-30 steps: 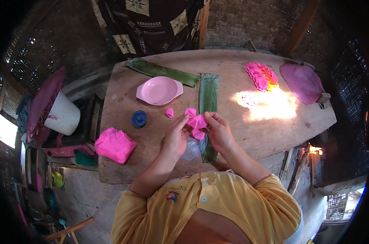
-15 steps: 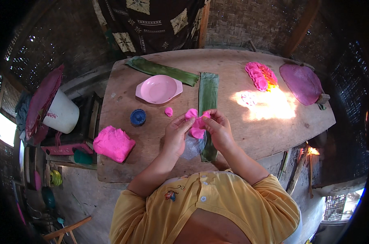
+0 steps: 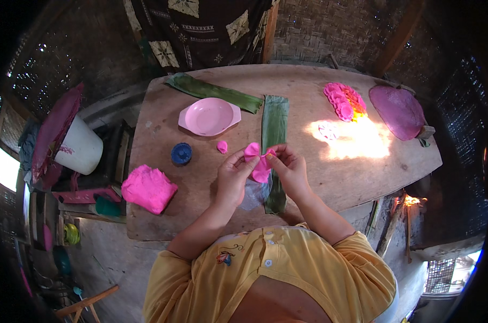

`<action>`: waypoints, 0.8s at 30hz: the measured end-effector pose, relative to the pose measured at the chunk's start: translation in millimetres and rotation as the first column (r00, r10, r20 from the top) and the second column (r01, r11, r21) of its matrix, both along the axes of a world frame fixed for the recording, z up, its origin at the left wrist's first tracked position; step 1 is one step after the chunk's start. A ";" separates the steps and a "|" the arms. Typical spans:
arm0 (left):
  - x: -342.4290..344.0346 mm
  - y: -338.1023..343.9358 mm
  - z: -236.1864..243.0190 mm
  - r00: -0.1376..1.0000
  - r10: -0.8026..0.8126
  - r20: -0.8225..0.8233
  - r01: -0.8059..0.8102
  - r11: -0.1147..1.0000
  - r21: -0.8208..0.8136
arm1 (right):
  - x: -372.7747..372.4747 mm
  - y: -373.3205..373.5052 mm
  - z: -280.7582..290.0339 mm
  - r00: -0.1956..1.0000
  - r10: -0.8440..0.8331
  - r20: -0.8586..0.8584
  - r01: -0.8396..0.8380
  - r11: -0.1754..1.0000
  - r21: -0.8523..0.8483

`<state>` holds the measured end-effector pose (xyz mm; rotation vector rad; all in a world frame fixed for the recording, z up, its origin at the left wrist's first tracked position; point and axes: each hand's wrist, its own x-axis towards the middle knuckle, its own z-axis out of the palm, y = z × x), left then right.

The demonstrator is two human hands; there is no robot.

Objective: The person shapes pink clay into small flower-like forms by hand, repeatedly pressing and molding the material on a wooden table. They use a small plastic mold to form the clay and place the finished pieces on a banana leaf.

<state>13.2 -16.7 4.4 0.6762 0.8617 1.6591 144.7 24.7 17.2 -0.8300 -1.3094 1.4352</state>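
Between my two hands is a piece of pink dough (image 3: 261, 175), thin and shaped into rounded petals. My left hand (image 3: 234, 175) pinches its left side between thumb and fingers. On the opposite side, my right hand (image 3: 288, 168) pinches the edge near the middle of the petals. Beneath the hands lie a clear plastic sheet (image 3: 253, 196) and an upright strip of green leaf (image 3: 275, 121). A small pink dough bit (image 3: 222, 146) rests just beyond my left hand. Farther left sits a large lump of pink dough (image 3: 149, 189).
A pink dish (image 3: 209, 117), a blue ridged cup (image 3: 181, 154) and another leaf strip (image 3: 214, 92) lie on the wooden table (image 3: 308, 86). Pink petal-shaped pieces (image 3: 341, 102) are at the far right, beside a purple-pink sheet (image 3: 399, 113). A fire (image 3: 412, 201) burns off the table's right edge.
Both hands stay nearly in place, still pinching the dough. The fingers of my right hand have shifted slightly along its edge; the view has drifted a little.
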 end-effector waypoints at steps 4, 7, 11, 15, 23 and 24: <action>5.6 -1.2 1.0 0.993 0.057 -0.107 -0.052 0.998 0.047 | -0.2 -3.5 6.1 0.957 -0.179 0.230 0.089 0.930 0.356; 7.9 -2.9 4.0 0.987 0.091 -0.136 -0.082 0.994 0.067 | -0.4 -6.5 12.9 0.904 -0.294 0.311 0.049 0.793 0.607; 7.9 -5.6 8.2 0.980 0.084 -0.180 -0.086 0.996 -0.006 | -0.7 -8.3 18.9 0.882 -0.328 0.339 -0.028 0.681 0.731; 7.4 -6.9 9.0 0.982 0.063 -0.177 -0.068 0.998 -0.018 | -0.1 -7.6 19.2 0.859 -0.367 0.357 -0.054 0.628 0.776; 6.6 -8.2 2.6 0.991 0.014 -0.130 -0.013 1.000 0.007 | 0.6 -3.8 18.2 0.830 -0.415 0.372 -0.080 0.572 0.816; 6.4 -8.3 1.8 0.993 -0.001 -0.121 0.004 1.000 0.023 | 0.5 -3.2 18.2 0.813 -0.451 0.369 -0.072 0.551 0.831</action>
